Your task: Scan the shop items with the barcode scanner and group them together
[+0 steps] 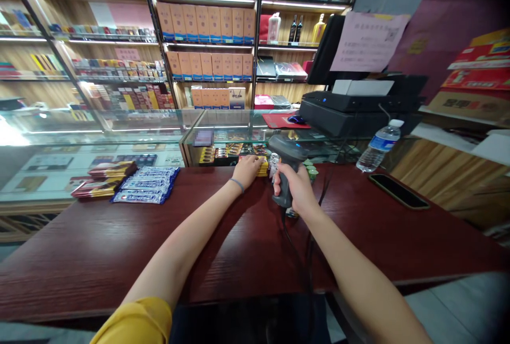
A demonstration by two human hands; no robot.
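Observation:
My right hand is closed around the handle of a dark grey barcode scanner, whose head points away from me over the table. From the handle's base a black cable runs down toward me. My left hand, with a thin band at the wrist, is on a small stack of yellow packets at the table's far edge. Its fingers curl over them, with the tips partly hidden. Beside the scanner are a shiny silver-wrapped item and some green-topped items, partly covered by my right hand and the scanner.
On the dark red table, blue-and-silver packets and red-and-gold packets lie left. A water bottle and a phone are right. Behind are a glass counter, a monitor and shelves of boxes.

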